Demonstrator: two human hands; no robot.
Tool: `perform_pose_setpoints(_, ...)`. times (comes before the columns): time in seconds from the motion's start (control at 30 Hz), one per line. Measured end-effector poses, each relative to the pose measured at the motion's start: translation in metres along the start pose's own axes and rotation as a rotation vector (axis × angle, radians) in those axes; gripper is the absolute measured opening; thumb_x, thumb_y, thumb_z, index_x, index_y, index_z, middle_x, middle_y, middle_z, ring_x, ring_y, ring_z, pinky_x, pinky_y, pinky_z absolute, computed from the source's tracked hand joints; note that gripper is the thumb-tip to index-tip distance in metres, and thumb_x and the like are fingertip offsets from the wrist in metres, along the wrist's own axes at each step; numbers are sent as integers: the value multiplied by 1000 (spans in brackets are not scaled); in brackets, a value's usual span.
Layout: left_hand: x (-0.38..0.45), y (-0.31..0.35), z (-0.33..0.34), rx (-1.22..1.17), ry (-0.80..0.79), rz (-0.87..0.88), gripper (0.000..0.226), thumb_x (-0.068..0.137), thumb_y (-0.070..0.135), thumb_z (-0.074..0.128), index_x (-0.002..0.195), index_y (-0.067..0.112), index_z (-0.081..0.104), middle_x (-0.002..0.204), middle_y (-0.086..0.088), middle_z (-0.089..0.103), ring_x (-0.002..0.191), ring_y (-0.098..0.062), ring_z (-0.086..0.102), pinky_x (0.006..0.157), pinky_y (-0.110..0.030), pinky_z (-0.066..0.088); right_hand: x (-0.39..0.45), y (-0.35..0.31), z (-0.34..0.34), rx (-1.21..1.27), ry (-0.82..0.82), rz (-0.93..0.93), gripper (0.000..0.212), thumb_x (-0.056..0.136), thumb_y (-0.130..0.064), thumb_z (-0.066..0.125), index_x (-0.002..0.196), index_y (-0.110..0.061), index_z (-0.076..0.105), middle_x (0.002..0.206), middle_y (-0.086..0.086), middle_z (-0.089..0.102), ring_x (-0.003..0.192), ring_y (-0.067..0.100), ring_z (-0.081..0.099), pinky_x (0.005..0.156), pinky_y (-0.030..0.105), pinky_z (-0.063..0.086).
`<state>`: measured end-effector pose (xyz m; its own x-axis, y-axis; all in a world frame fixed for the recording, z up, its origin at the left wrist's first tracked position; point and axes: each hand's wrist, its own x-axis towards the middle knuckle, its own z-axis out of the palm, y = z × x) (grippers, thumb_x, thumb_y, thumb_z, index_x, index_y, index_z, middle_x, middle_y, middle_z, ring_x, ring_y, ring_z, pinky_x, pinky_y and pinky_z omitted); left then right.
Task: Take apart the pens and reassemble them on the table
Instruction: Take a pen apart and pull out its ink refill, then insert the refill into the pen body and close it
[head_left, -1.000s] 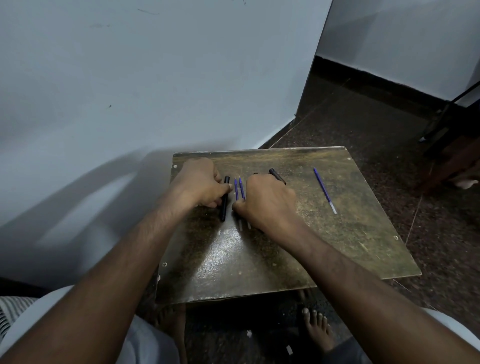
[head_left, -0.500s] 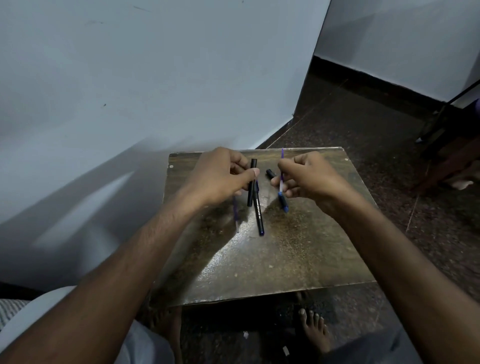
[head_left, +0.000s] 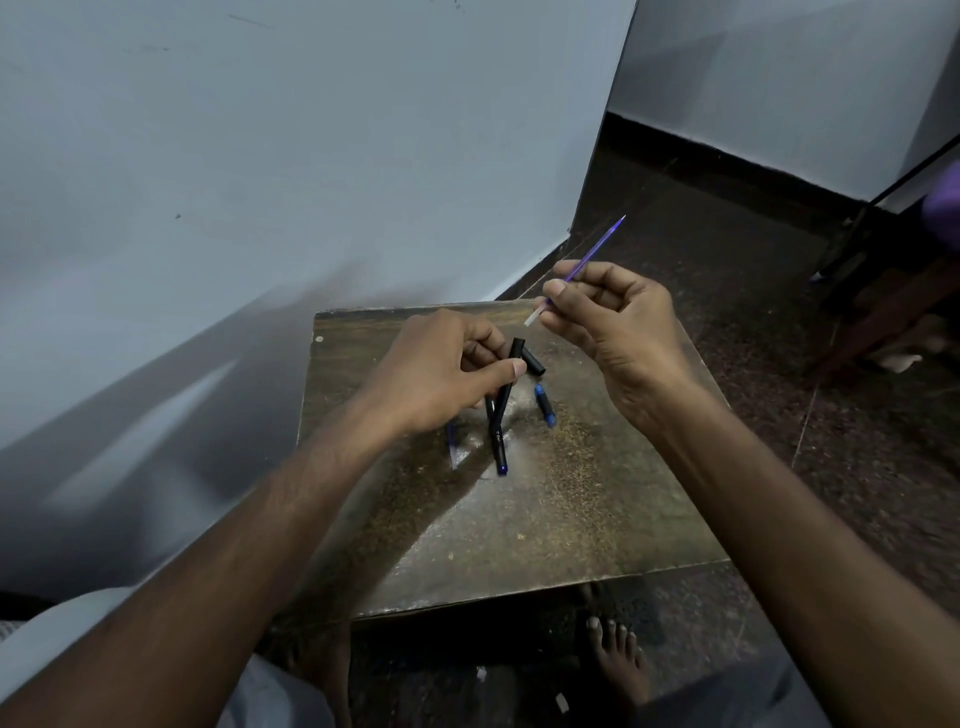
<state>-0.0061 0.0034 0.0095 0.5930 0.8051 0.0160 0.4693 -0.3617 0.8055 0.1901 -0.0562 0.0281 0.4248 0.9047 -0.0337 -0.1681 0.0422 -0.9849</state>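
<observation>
My left hand (head_left: 441, 369) grips a black pen barrel (head_left: 503, 415) above the small worn table (head_left: 571, 519), its open end up and its blue-tipped end pointing down at me. My right hand (head_left: 618, 332) is raised to the right of it and pinches a thin blue refill (head_left: 597, 249) that slants up and away. On the table lie a black cap (head_left: 534, 361) behind the barrel, a small blue tip piece (head_left: 544, 405) to its right, and another refill (head_left: 452, 441) partly hidden under my left hand.
A pale wall runs along the left and behind the table. Dark speckled floor lies to the right, with dark furniture legs (head_left: 883, 291) at the far right. My bare foot (head_left: 618, 660) rests on the floor below the table's near edge.
My hands rose off the table. The left lifted the black barrel; the right picked up a blue refill, dropped the blue tip piece on the table and swung the refill up and right.
</observation>
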Motion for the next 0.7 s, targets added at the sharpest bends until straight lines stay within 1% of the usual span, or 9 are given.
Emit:
perform_pose_setpoints(0.1,0,0,0,8,2,3,6,95,37,83,97,31,83,84,12,84,78,-1,80,78,-34,70,0,3,0,-47,-26,-33,26,97,0,78,122,3,73,104,23,77,93,23,81,82,28,67)
perform_pose_setpoints(0.23,-1,0,-1,-8,9,1,6,95,36,84,95,30,83,83,11,84,76,-3,81,72,-31,70,1,7,-1,-131,-110,-34,21,95,0,80,116,-2,75,90,15,78,81,17,80,76,27,67)
perform_pose_setpoints(0.33,-1,1,-2,3,19,9,7,95,35,84,92,29,82,80,10,84,72,-2,80,69,-28,69,3,9,-3,-210,-179,-45,19,95,-4,82,113,-5,77,90,14,78,83,17,79,78,30,67)
perform_pose_setpoints(0.47,-2,1,-2,38,28,24,7,95,38,84,93,31,82,81,14,83,72,4,78,72,-23,68,2,13,-5,-438,-216,-101,19,94,-22,86,110,-15,82,99,7,85,97,19,82,87,31,67)
perform_pose_setpoints(0.53,-1,1,-2,35,75,22,6,94,37,84,94,32,81,81,14,82,73,5,77,72,-20,66,1,12,-5,-434,-209,-91,20,99,-33,80,110,-16,83,100,4,86,97,14,82,83,27,65)
perform_pose_setpoints(0.6,0,1,-2,42,150,30,6,94,35,85,93,34,79,80,15,80,73,7,76,71,-18,65,1,11,-6,-438,-145,-90,26,105,-38,71,106,-14,82,95,4,85,88,11,82,75,25,64)
perform_pose_setpoints(0.63,1,1,-2,41,189,35,6,94,34,85,94,33,80,81,15,80,72,7,75,71,-19,65,2,12,-7,-525,-93,-108,26,105,-38,71,101,-15,81,89,4,84,81,11,82,72,26,65)
perform_pose_setpoints(0.67,1,1,-2,34,224,37,6,94,34,85,96,30,81,82,15,80,72,5,75,72,-20,65,3,13,-10,-683,-52,-137,22,103,-36,73,93,-17,79,82,2,82,75,10,80,68,26,64)
perform_pose_setpoints(0.7,1,1,-2,28,252,40,9,94,35,85,100,28,83,83,15,80,73,4,75,72,-20,65,4,16,-13,-871,-41,-160,19,99,-34,78,86,-21,76,75,-1,79,68,8,78,64,21,61)
